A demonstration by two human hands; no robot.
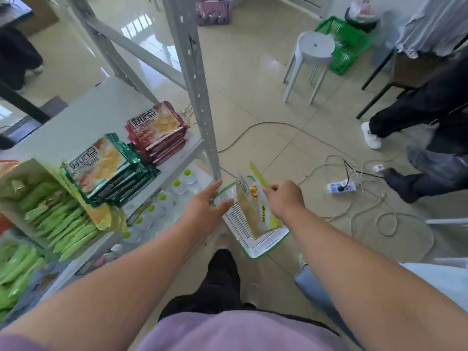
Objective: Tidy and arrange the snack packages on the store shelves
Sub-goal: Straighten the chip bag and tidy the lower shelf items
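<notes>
Head view: we see the right hand (285,198) pinching a yellow snack bag (255,198) by its top, hanging above the white basket (243,231) on the floor. Left hand (207,206) spread, fingers relaxed (holding nothing), beside the bag.

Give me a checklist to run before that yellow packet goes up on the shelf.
1. Right hand grips the yellow snack packet: ok.
2. Left hand free, fingers straight, holding nothing: ok.
3. Packet lifted out of the white basket: cannot tell.
4. Bare shelf space behind the red packet stack: ok.
5. Green packet stack squared up: not ok, top packet sits tilted.
</notes>
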